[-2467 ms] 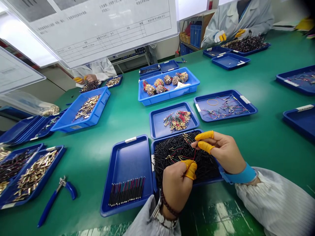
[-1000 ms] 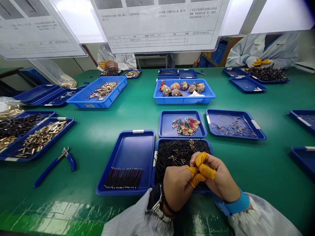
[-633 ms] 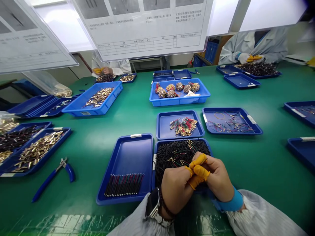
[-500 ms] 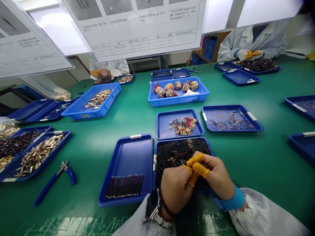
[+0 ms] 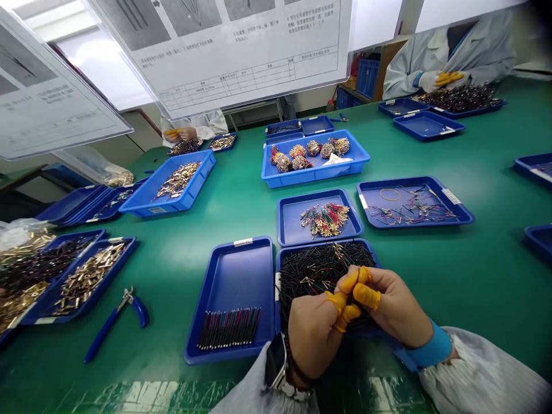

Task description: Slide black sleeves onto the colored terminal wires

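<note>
My left hand (image 5: 317, 328) and my right hand (image 5: 388, 299), with yellow finger cots on the fingertips, meet in a pinch above a blue tray filled with short black tubes (image 5: 302, 270). Whatever lies between the fingertips is hidden by them. A few thin coloured wires with gold ends (image 5: 317, 283) rest on the tubes. Left of this, a blue tray (image 5: 241, 270) carries a neat row of black-sleeved wires (image 5: 229, 329). Behind the tubes, another blue tray (image 5: 288, 224) bears a bundle of red and green wires with gold tips (image 5: 326, 219).
Cutting pliers with blue handles (image 5: 118, 322) lie at the left, near trays of brass parts (image 5: 92, 273). A blue bin (image 5: 314, 175) with wire bundles stands farther back. Loose wires lie in a right-hand tray (image 5: 414, 201). Printed sheets (image 5: 224, 57) hang overhead. Two co-workers sit across the table.
The whole scene has shifted slightly as my head turned. My hands stay pinched together over the tubes, with the fingers slightly rearranged.
</note>
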{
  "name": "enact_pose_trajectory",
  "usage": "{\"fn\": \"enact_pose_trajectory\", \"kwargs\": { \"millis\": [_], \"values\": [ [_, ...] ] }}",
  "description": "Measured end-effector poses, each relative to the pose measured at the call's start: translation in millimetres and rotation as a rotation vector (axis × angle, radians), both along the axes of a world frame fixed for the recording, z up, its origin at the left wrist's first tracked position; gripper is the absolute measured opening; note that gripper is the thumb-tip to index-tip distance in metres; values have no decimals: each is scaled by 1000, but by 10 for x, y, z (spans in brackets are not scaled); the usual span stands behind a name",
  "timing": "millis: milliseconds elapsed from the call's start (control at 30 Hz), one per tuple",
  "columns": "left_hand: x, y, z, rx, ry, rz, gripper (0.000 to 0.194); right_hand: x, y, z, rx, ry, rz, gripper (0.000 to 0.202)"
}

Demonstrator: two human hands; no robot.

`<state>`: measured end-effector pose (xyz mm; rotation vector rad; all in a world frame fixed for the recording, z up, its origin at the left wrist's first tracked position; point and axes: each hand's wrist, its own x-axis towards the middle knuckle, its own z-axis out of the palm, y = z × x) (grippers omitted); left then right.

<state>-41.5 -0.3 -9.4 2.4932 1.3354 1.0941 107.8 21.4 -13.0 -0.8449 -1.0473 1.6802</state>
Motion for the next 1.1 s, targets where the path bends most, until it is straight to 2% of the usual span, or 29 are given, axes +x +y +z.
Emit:
{"fn": "enact_pose_trajectory", "kwargs": {
  "millis": [133, 300, 400, 467, 567, 667, 733, 833, 900, 967, 1033, 1100],
  "values": [
    [34, -52, 11, -34, 37, -39, 40, 96, -28, 44, 68, -165, 75, 14],
    [93, -111, 19, -70, 243, 25, 28, 105, -78, 30, 162, -244, 14, 11],
    [34, -218, 74, -56, 385, 85, 23, 53, -104, 11, 216, -333, -46, 8],
    [-116, -340, 114, -87, 455, 202, 22, 51, -106, 7, 209, -381, -83, 15],
    [-466, -539, 141, -191, 574, 446, 34, 123, -91, -8, 131, -455, -199, 27],
    [-782, -675, 138, -323, 707, 609, 32, 211, -81, -54, 144, -542, -305, 21],
    [-910, -718, 140, -408, 743, 651, 28, 238, -79, -93, 182, -587, -306, 18],
    [-1026, -713, 165, -468, 702, 698, 25, 240, -67, -149, 190, -634, -273, 17],
    [-1095, -655, 180, -428, 622, 766, 26, 236, -55, -173, 178, -659, -282, 18],
    [-1162, -554, 172, -358, 524, 778, 27, 235, -45, -179, 158, -668, -303, 20],
    [-1211, -429, 128, -323, 437, 679, 36, 236, -40, -168, 139, -658, -306, 20],
    [-1236, -316, 55, -333, 380, 560, 56, 237, -37, -149, 128, -645, -300, 19]
  ]
}}
